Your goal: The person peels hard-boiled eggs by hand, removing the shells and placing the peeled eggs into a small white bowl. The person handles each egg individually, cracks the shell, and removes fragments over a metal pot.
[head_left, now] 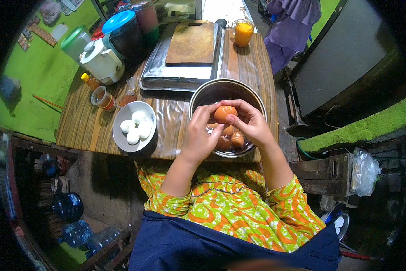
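Over a metal pot (250, 86) at the table's near edge, a brown egg (225, 114) is held between my two hands. My left hand (204, 134) grips it from the left with fingers and thumb; my right hand (250, 124) closes on its other side, thumb pressed on the shell. Cracks, if any, are too small to make out. Below, in the pot, lie several more brown eggs (237, 139), partly covered by my hands. To the left stands a white bowl (118, 116) with several peeled white eggs (133, 136) in it.
Behind the pot, a wooden cutting board (191, 43) rests on an upturned metal tray (151, 74). A glass mug of orange drink (243, 34) stands back right. Pitchers (121, 31) and small jars (102, 98) crowd the left side. A person in purple (291, 27) stands beyond the table.
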`<state>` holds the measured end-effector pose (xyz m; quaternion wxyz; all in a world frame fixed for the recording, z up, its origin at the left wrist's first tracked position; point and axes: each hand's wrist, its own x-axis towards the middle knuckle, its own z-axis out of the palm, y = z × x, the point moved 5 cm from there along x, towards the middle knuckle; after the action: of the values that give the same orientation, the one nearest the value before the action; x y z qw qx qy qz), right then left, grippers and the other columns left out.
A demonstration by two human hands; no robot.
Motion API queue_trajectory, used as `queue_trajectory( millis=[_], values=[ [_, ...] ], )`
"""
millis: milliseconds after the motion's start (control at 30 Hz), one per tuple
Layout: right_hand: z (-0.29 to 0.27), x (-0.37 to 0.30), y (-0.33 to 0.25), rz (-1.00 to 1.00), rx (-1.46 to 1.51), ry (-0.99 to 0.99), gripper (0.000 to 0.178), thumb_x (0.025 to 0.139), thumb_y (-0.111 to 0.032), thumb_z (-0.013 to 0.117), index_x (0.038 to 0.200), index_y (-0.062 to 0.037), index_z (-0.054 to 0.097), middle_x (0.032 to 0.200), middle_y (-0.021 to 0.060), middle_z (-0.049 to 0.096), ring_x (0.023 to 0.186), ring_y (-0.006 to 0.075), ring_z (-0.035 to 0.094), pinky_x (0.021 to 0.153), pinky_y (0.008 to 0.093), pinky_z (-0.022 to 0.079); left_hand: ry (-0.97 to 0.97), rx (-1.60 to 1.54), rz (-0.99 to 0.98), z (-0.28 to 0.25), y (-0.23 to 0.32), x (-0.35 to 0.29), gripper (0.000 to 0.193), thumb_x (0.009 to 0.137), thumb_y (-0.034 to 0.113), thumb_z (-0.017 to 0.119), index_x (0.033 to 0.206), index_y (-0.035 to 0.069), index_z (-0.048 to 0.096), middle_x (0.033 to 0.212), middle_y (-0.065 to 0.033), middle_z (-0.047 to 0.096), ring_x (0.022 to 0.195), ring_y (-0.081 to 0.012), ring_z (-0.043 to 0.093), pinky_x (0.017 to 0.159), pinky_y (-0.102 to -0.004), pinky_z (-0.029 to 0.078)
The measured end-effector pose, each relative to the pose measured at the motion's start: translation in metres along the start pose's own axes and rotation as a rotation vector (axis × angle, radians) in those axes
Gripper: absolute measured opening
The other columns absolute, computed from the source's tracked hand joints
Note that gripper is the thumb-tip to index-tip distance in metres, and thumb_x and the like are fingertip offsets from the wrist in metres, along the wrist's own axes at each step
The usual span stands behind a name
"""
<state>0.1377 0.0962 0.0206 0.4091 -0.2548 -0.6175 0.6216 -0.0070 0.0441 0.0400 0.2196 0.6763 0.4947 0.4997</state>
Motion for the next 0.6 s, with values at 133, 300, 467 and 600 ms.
queue_trajectory(
  millis=[133, 300, 467, 600],
  values=[
    [-0.007, 0.002, -0.018, -0.14, -0.357, -0.082, 0.041, 0.094, -0.015, 0.062, 0.13, 0.0015, 0.053, 0.135, 0.0133, 0.051, 0.126, 0.0199, 0.048, 0.103, 0.0348, 0.042, 0.021, -0.189, -0.106, 0.001, -0.005, 0.001, 0.046, 0.078, -0.002, 0.069, 0.122, 0.001, 0.055, 0.117, -0.0157, 0.054, 0.105, -0.0303, 0.061, 0.091, -0.0359, 0.052],
    [-0.014, 0.0, -0.029, -0.107, -0.48, -0.009, 0.031, 0.089, -0.015, 0.064, 0.118, -0.0051, 0.063, 0.118, 0.0128, 0.058, 0.107, 0.0231, 0.059, 0.09, 0.0342, 0.051, 0.002, -0.405, -0.113, 0.003, -0.005, -0.002, 0.043, 0.082, -0.004, 0.069, 0.122, 0.0, 0.054, 0.123, -0.0119, 0.048, 0.107, -0.0227, 0.061, 0.089, -0.0305, 0.056],
    [-0.009, 0.0, -0.028, -0.071, -0.528, 0.043, 0.023, 0.088, -0.008, 0.062, 0.11, -0.0015, 0.065, 0.107, 0.0108, 0.062, 0.097, 0.0201, 0.062, 0.082, 0.0308, 0.052, -0.011, -0.481, -0.088, 0.005, -0.013, -0.002, 0.039, 0.084, -0.001, 0.07, 0.119, -0.002, 0.054, 0.118, -0.0113, 0.048, 0.107, -0.0209, 0.06, 0.089, -0.03, 0.055],
    [-0.004, -0.002, -0.037, -0.261, -0.713, 0.098, 0.024, 0.09, -0.005, 0.063, 0.113, 0.0017, 0.063, 0.102, 0.0091, 0.064, 0.092, 0.014, 0.062, 0.078, 0.0256, 0.05, 0.023, -0.552, -0.131, 0.009, -0.019, -0.004, 0.036, 0.085, -0.002, 0.068, 0.119, -0.002, 0.054, 0.118, -0.0104, 0.048, 0.108, -0.0206, 0.059, 0.091, -0.0307, 0.053]
  ],
)
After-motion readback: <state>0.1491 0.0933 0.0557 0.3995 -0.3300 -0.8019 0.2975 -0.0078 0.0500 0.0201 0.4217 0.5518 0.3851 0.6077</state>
